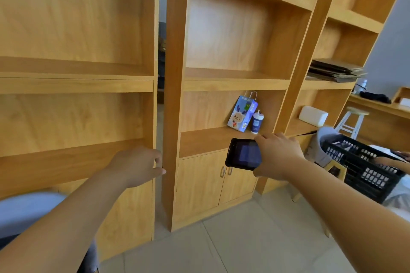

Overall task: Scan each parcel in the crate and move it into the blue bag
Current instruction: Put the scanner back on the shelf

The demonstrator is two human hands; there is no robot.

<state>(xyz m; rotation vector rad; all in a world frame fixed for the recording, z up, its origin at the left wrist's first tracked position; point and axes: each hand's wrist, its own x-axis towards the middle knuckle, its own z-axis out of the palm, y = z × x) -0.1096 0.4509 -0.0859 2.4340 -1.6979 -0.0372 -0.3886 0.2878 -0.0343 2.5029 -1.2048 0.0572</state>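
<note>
Head view showed the right hand (277, 154) stretched forward with its fingers and thumb wrapped around one end of a black handheld scanner (244, 154), whose dim bluish screen faced the camera. The left hand (135, 166) hung in front of the wooden shelving (173, 73), near the narrow gap between two units, its fingers loosely curled and holding nothing. The black plastic crate (363, 163) stood at the right edge, well apart from the left hand and just beyond the right forearm. A grey parcel (325, 146) stuck up at the crate's near corner, and other contents inside were too blurred to tell. A pale blue blurred shape (28, 210) lay at the lower left beneath the left forearm; whether it was the blue bag could not be told. On the shelf above the scanner a small blue paper gift bag (241, 115) with a cartoon figure leaned just beside a lidded cup (257, 122) with a straw. Further right, a white box (314, 115) sat on a lower shelf and a white stool (353, 122) stood near the wall.
</note>
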